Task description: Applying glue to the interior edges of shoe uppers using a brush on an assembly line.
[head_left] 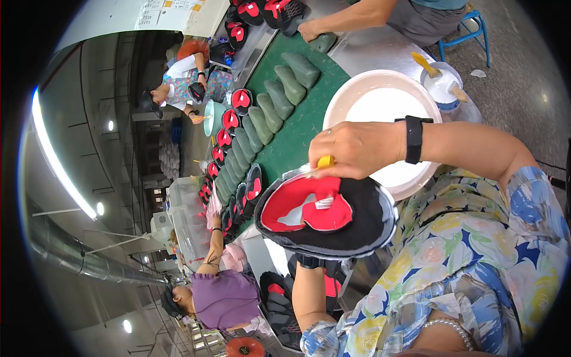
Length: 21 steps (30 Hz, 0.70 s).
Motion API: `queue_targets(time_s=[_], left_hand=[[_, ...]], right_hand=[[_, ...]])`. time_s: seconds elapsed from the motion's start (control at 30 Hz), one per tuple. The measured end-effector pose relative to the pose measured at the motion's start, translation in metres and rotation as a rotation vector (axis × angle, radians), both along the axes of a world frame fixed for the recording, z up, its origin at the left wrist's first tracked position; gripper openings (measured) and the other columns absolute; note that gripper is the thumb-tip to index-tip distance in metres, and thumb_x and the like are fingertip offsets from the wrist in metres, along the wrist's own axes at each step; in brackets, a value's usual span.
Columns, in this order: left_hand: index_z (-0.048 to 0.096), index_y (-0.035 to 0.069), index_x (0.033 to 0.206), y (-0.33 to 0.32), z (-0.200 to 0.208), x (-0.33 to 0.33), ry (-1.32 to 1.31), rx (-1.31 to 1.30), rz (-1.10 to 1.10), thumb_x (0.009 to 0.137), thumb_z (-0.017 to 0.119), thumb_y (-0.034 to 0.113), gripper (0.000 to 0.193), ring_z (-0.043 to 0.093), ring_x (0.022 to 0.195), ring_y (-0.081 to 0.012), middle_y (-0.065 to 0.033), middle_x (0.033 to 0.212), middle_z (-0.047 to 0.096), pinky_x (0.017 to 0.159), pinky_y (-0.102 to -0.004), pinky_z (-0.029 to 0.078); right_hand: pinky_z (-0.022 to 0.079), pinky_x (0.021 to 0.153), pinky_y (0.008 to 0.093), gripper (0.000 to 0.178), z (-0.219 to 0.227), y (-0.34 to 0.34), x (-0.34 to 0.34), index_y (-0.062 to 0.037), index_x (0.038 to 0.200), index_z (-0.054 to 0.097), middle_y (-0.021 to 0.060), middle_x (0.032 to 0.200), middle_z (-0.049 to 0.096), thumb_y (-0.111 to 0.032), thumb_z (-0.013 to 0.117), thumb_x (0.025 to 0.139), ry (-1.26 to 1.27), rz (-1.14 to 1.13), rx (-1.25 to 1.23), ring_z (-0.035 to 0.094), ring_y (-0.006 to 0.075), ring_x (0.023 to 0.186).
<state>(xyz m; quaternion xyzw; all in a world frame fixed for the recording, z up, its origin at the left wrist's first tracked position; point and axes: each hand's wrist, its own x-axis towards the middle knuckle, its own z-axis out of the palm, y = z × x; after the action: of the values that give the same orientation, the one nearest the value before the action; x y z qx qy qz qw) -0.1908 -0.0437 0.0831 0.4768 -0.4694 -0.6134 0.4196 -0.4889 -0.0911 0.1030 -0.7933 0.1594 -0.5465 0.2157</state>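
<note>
The right hand [342,150], a dark band at its wrist, is clenched around a stubby yellow handle [325,162] over the rim of a black shoe upper [330,215] with red inside. The upper is held up in the air, in front of the green bench's [309,122] near edge. The left forearm [309,296] runs up behind it; the left hand is hidden there, so its grip cannot be told. Near the bench's right edge stands a pale pink basin [334,110] of white liquid, with a tub [447,108] holding a yellow-handled brush [423,61] just beyond. Grey-green foot forms [286,84] line the bench lengthwise, with red-and-black uppers [231,119] along its far left edge. At the far right corner, a co-worker's hand [308,30] touches another form [323,42]
</note>
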Motion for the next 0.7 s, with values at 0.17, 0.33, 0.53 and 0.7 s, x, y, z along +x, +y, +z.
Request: queue_targets(time_s=[0.17, 0.33, 0.53, 0.7], left_hand=[[0.055, 0.001, 0.142, -0.008, 0.005, 0.018, -0.372, -0.165, -0.084, 0.099, 0.066, 0.021, 0.049, 0.063, 0.119, -0.0283, -0.0168, 0.133, 0.062, 0.104, -0.0387, 0.05], [0.059, 0.002, 0.141, -0.01, 0.01, 0.034, -0.675, -0.376, -0.381, 0.096, 0.071, 0.013, 0.047, 0.063, 0.118, -0.0251, -0.0137, 0.129, 0.064, 0.102, -0.0345, 0.05], [0.061, -0.001, 0.135, -0.018, 0.02, 0.042, -0.899, -0.578, -0.292, 0.094, 0.07, 0.005, 0.043, 0.066, 0.11, -0.0176, -0.0099, 0.125, 0.068, 0.09, -0.0327, 0.055], [0.058, 0.002, 0.138, -0.011, 0.031, 0.013, -0.563, -0.288, -0.057, 0.102, 0.065, 0.016, 0.039, 0.068, 0.104, -0.0176, -0.0114, 0.126, 0.067, 0.088, -0.0348, 0.057]], right_hand=[[0.051, 0.069, 0.0425, 0.024, 0.011, 0.008, -0.035, -0.0029, 0.096, 0.058, 0.015, 0.082, 0.066, -0.023, 0.07, 0.094, 0.239, 0.029, 0.394, 0.067, 0.0356, 0.076], [0.05, 0.068, 0.0424, 0.02, 0.015, 0.006, -0.027, -0.0022, 0.096, 0.053, 0.0159, 0.082, 0.065, -0.016, 0.068, 0.094, -0.027, -0.033, 0.19, 0.066, 0.0374, 0.075], [0.051, 0.072, 0.0442, 0.018, 0.016, 0.005, -0.031, -0.0046, 0.098, 0.055, 0.014, 0.089, 0.065, -0.017, 0.068, 0.094, 0.197, -0.053, 0.148, 0.066, 0.0371, 0.083], [0.051, 0.071, 0.0445, 0.021, 0.011, 0.006, -0.031, -0.0057, 0.099, 0.055, 0.0137, 0.086, 0.065, -0.02, 0.07, 0.093, -0.001, -0.072, 0.114, 0.067, 0.0369, 0.081]])
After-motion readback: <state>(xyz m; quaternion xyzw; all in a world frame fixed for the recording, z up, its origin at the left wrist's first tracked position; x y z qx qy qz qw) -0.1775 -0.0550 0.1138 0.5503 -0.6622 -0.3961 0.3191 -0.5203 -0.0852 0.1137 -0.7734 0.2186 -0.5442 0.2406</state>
